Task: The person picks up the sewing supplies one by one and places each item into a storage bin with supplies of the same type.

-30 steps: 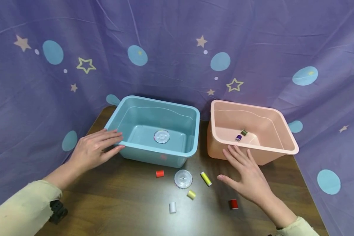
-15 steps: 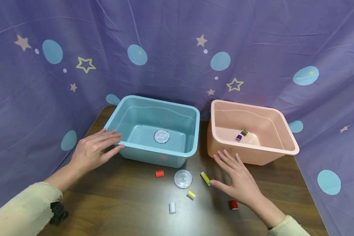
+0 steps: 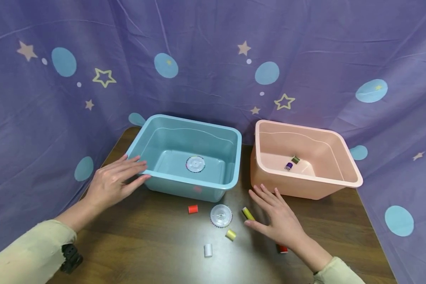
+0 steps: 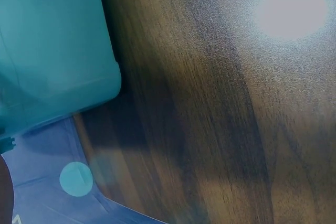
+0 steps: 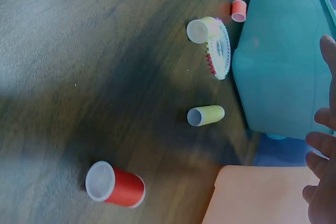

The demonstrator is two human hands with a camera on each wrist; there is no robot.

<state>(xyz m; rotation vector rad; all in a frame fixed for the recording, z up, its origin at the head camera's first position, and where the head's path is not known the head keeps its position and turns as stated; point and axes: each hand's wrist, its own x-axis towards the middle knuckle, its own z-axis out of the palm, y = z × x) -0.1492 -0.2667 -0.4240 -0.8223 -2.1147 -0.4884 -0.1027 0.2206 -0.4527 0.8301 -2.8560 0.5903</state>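
Observation:
My left hand point(image 3: 117, 177) rests at the left front corner of a blue bin point(image 3: 191, 179), its fingers over the rim. A pin wheel point(image 3: 195, 164) with coloured pin heads lies inside that bin. My right hand point(image 3: 278, 221) hovers, fingers spread, over the table in front of a pink bin point(image 3: 305, 187). Its thumb is at the near end of a long yellow-green thread spool point(image 3: 247, 213); contact cannot be made out. A red thread spool point(image 5: 123, 186) is partly hidden under the right wrist in the head view.
On the wooden table point(image 3: 156, 244) lie a second pin wheel point(image 3: 221, 215), an orange-red spool point(image 3: 193, 209), a pale yellow spool point(image 3: 230, 234) and a white spool point(image 3: 208, 250). Inside the pink bin are a purple spool point(image 3: 288, 166) and a green spool point(image 3: 296, 159). A purple curtain point(image 3: 213, 59) hangs behind.
My right hand has moved left and slightly nearer, from the pink bin's front rim to the yellow-green spool, now partly covering the red spool. The left hand has stayed at the blue bin.

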